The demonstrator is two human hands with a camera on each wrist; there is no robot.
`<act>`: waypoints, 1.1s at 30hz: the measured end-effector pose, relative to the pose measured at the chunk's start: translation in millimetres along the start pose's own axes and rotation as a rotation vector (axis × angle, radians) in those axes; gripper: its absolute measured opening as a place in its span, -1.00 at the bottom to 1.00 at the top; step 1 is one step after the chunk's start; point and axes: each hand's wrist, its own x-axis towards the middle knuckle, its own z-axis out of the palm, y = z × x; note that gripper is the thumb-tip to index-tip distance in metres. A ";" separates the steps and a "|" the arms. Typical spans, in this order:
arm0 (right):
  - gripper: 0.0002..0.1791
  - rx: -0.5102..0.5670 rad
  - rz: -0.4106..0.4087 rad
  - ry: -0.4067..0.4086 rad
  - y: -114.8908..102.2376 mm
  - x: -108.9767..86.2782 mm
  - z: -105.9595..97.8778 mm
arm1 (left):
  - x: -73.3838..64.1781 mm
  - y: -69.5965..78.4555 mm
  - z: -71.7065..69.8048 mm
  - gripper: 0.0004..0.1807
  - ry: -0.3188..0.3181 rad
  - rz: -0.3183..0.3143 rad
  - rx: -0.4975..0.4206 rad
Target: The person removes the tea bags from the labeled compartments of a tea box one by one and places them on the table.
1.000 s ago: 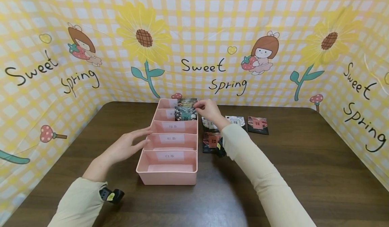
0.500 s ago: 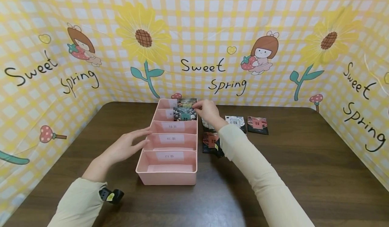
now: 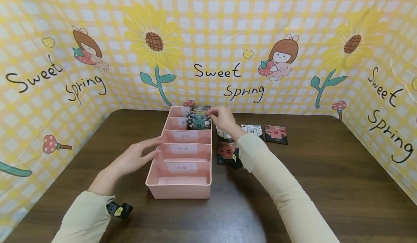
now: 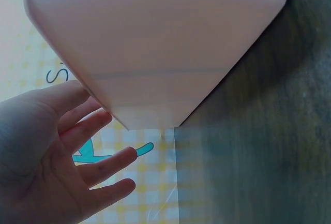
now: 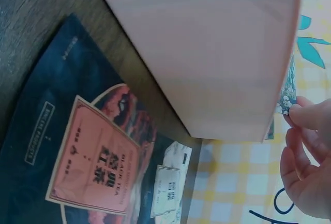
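A long pink box (image 3: 177,192) with labelled compartments stands on the table. My right hand (image 3: 223,118) pinches the upper right corner of a dark tea sachet (image 3: 197,123) with a green label, which stands in the second compartment from the back. In the right wrist view, thumb and finger grip the sachet's corner (image 5: 288,99) above the box rim. Another tea sachet (image 3: 200,109) stands in the rearmost compartment, partly hidden behind it. My left hand (image 3: 133,158) rests at the box's left rim; in the left wrist view its fingers (image 4: 106,168) are spread, some touching the rim.
Right of the box lie a red-labelled black tea sachet (image 3: 226,152), a white-patterned sachet (image 3: 252,131) and a red sachet (image 3: 276,133). Another pale sachet (image 3: 223,134) is partly covered by my right wrist. A checked cloth (image 3: 208,37) walls the table's back and sides.
The pinched sachet has shifted very slightly left in its compartment, with my right hand still on its corner. My left hand has stayed at the rim.
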 end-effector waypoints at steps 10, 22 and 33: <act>-0.80 0.114 -0.037 0.005 -5.6 -0.7 -13.3 | -0.4 -0.8 0.5 -0.55 0.000 -0.007 0.002; -0.81 0.147 -0.073 0.050 -8.3 -4.9 -23.3 | 0.3 -1.1 0.4 -0.55 0.004 0.008 -0.005; -0.81 0.185 -0.132 0.103 -8.7 -13.4 -39.2 | 0.2 0.4 -0.4 -0.56 0.001 0.013 -0.010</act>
